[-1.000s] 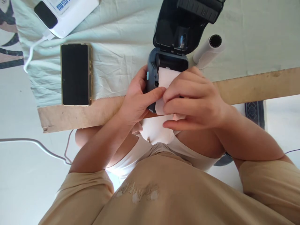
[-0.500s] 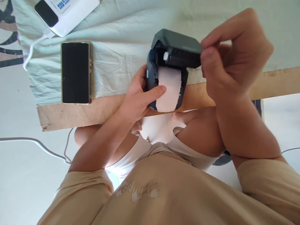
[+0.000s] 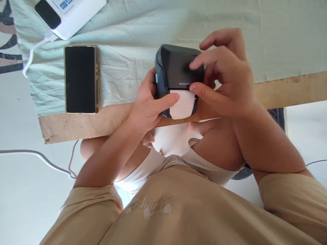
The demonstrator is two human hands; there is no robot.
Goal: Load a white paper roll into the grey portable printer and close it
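A small dark grey label printer [image 3: 173, 68] stands at the near edge of the table, its lid down. A strip of white paper [image 3: 182, 105] sticks out from under the lid toward me. My left hand [image 3: 148, 105] grips the printer's left side, thumb pressed on the paper's left edge. My right hand [image 3: 224, 75] rests on the lid from the right, fingers spread over its top and front edge, thumb near the paper's right corner.
A black phone [image 3: 80, 79] lies face up to the left on the pale green cloth [image 3: 127, 41]. A white device [image 3: 63, 13] with a white cable [image 3: 30, 58] sits at the far left. The bare wooden table edge [image 3: 288, 90] runs below the cloth.
The printer lid went from fully open to shut. My right hand let go of the paper, reached up to the lid and brought it down. The white roll at the right is now hidden.
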